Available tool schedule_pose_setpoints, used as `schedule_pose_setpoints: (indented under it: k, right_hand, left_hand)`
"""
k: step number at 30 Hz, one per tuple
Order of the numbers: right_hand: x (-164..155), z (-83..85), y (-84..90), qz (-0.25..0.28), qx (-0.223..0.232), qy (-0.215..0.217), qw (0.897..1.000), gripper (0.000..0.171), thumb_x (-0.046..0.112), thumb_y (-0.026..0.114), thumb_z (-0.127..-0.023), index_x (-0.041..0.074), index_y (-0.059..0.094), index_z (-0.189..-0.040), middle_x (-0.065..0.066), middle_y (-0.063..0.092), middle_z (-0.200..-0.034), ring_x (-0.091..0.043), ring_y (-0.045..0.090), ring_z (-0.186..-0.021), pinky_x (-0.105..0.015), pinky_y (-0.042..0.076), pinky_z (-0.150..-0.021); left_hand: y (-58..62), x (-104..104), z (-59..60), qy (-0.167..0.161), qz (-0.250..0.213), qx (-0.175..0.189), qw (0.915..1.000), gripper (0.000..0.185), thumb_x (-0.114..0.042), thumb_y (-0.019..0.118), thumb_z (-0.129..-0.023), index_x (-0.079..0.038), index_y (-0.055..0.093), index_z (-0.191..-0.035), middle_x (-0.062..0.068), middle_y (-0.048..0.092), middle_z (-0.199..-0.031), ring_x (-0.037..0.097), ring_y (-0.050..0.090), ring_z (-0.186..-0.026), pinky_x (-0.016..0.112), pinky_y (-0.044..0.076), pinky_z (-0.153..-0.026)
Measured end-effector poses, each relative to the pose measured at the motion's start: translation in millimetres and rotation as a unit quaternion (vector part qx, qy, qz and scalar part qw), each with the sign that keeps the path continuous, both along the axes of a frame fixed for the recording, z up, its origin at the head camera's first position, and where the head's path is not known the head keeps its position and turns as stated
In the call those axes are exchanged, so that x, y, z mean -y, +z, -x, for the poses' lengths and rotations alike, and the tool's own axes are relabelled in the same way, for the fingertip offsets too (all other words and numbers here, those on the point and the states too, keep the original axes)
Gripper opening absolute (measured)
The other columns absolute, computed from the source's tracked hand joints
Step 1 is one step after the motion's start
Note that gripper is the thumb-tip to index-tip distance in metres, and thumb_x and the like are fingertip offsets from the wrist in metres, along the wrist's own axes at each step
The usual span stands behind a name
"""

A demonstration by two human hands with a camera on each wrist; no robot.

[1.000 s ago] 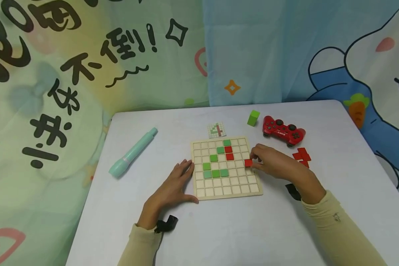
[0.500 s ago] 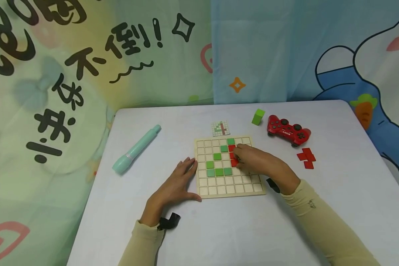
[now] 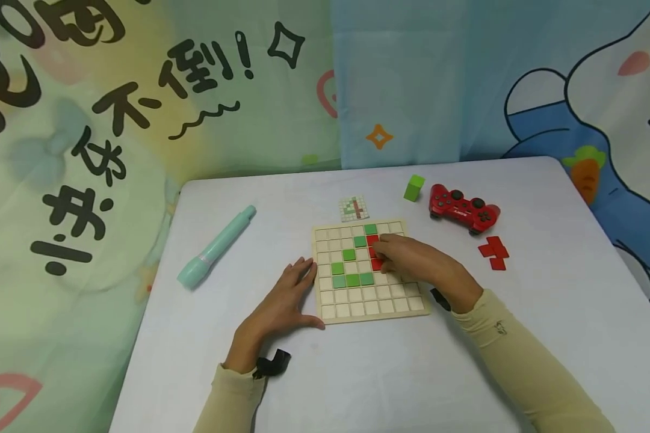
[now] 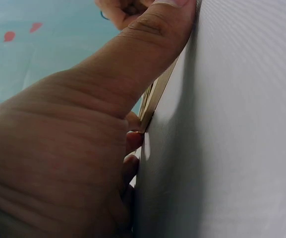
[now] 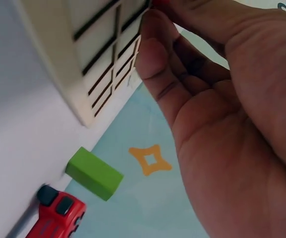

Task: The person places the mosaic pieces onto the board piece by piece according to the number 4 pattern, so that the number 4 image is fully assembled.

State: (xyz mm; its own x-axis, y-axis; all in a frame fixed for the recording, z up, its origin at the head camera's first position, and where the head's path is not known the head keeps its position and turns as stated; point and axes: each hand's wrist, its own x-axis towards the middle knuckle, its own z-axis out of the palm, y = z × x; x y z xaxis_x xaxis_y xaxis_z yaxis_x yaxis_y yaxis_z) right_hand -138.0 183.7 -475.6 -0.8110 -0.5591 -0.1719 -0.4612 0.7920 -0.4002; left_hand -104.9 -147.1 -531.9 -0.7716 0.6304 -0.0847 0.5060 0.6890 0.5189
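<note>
A wooden grid board [image 3: 372, 312] lies on the white table, with several green tiles [image 3: 352, 280] set in its cells. Two red tiles [image 3: 373, 240] stand in a column at the upper right of the grid. Just below them, my right hand [image 3: 419, 261] pinches another red tile [image 3: 377, 264] at a cell of that column. In the right wrist view, a bit of this red tile [image 5: 160, 4] shows between thumb and fingers. My left hand [image 3: 278, 304] rests along the board's left edge, fingers extended and thumb at the near corner.
A small pattern card [image 3: 354, 208] lies behind the board. Beyond it to the right are a green block [image 3: 414, 188] and a red game controller [image 3: 463, 209]. Several loose red tiles [image 3: 497, 246] lie right of the board; a mint-green tube-shaped object [image 3: 216, 248] lies left.
My right hand has carried a red tile leftward from the board's right edge to the red column, where it has stayed for the last half second. The left hand keeps its place.
</note>
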Motion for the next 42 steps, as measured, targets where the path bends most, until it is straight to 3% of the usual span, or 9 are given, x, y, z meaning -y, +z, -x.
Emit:
schedule_pose_setpoints:
  k: [5, 9, 12, 14, 17, 20, 26, 32, 42]
  right_hand:
    - [-15, -6.5, -1.3, 0.024, 0.037, -0.05, 0.998, 0.011, 0.016, 0.074, -0.101, 0.01, 0.065, -0.104, -0.002, 0.06, -0.097, -0.016, 0.054, -0.089, -0.032, 0.051, -0.078]
    - [-56, -25.7, 2.7, 0.079, 0.012, -0.13, 0.988, 0.015, 0.014, 0.067, -0.105, 0.008, 0.068, -0.119, -0.006, 0.07, -0.112, -0.02, 0.063, -0.101, -0.039, 0.06, -0.09]
    - [-97, -45.7, 2.4, 0.12, -0.041, -0.213, 0.969, 0.022, 0.014, 0.065, -0.107, 0.009, 0.068, -0.127, -0.011, 0.073, -0.119, -0.024, 0.065, -0.105, -0.026, 0.06, -0.09]
    - [-122, -59.5, -1.6, 0.145, -0.058, -0.271, 0.95, 0.023, 0.015, 0.063, -0.108, 0.01, 0.067, -0.129, -0.014, 0.074, -0.12, -0.028, 0.066, -0.104, -0.014, 0.054, -0.081]
    - [-153, -76.8, -11.5, 0.158, -0.057, -0.333, 0.928, 0.025, 0.018, 0.06, -0.11, 0.009, 0.065, -0.133, -0.02, 0.073, -0.123, -0.036, 0.067, -0.108, 0.001, 0.043, -0.072]
    - [-174, -86.6, -23.0, 0.147, -0.035, -0.365, 0.919, 0.029, 0.021, 0.058, -0.111, 0.007, 0.062, -0.137, -0.023, 0.069, -0.128, -0.04, 0.064, -0.113, 0.001, 0.043, -0.073]
    - [-198, -94.9, -41.2, 0.107, -0.003, -0.378, 0.919, 0.038, 0.017, 0.065, -0.107, 0.002, 0.059, -0.142, -0.026, 0.058, -0.131, -0.041, 0.057, -0.111, -0.034, 0.058, -0.083]
    - [-205, -95.0, -49.5, 0.092, -0.017, -0.358, 0.929, 0.041, 0.009, 0.075, -0.099, -0.002, 0.063, -0.136, -0.021, 0.056, -0.115, -0.032, 0.055, -0.099, -0.01, 0.044, -0.067]
    - [-205, -93.2, -53.3, 0.088, -0.032, -0.349, 0.932, 0.038, 0.004, 0.075, -0.097, -0.002, 0.064, -0.133, -0.02, 0.056, -0.11, -0.031, 0.055, -0.096, -0.009, 0.042, -0.064]
  left_hand:
    - [-0.4, 1, -1.5, 0.01, 0.001, 0.017, 0.9998, 0.132, -0.049, 0.098, -0.071, -0.009, 0.021, -0.17, 0.012, 0.02, -0.179, 0.031, 0.01, -0.17, 0.049, 0.016, -0.14]
    - [-0.9, 0, -1.2, 0.005, 0.003, 0.018, 0.9998, 0.133, -0.051, 0.097, -0.071, -0.009, 0.019, -0.171, 0.011, 0.019, -0.18, 0.03, 0.008, -0.17, 0.048, 0.014, -0.141]
    - [-1.2, 0, -0.7, 0.003, 0.002, 0.012, 0.9999, 0.133, -0.051, 0.097, -0.07, -0.008, 0.02, -0.17, 0.012, 0.02, -0.179, 0.031, 0.009, -0.17, 0.048, 0.014, -0.141]
    - [-0.4, 1, -0.8, 0.003, 0.003, 0.013, 0.9999, 0.134, -0.051, 0.097, -0.07, -0.008, 0.019, -0.17, 0.012, 0.02, -0.179, 0.031, 0.009, -0.17, 0.049, 0.013, -0.141]
    - [0.9, 3, -0.6, 0.003, 0.004, 0.012, 0.9999, 0.134, -0.051, 0.097, -0.07, -0.007, 0.019, -0.17, 0.012, 0.02, -0.179, 0.032, 0.009, -0.17, 0.05, 0.013, -0.141]
    - [1.7, 3, -0.5, 0.005, 0.003, 0.01, 0.9999, 0.134, -0.051, 0.098, -0.07, -0.008, 0.019, -0.17, 0.012, 0.02, -0.179, 0.032, 0.009, -0.17, 0.05, 0.013, -0.141]
    - [-0.8, 0, -2.4, 0.006, -0.002, 0.016, 0.9998, 0.133, -0.05, 0.098, -0.07, -0.008, 0.02, -0.17, 0.011, 0.02, -0.179, 0.031, 0.009, -0.17, 0.051, 0.014, -0.141]
    - [-4.0, -1, -3.2, 0.007, -0.002, 0.018, 0.9998, 0.133, -0.05, 0.098, -0.07, -0.009, 0.02, -0.17, 0.011, 0.02, -0.18, 0.031, 0.008, -0.17, 0.051, 0.014, -0.141]
    - [-4.9, -1, -2.1, 0.006, -0.003, 0.012, 0.9999, 0.133, -0.052, 0.097, -0.071, -0.01, 0.019, -0.17, 0.01, 0.019, -0.18, 0.031, 0.008, -0.17, 0.05, 0.016, -0.14]
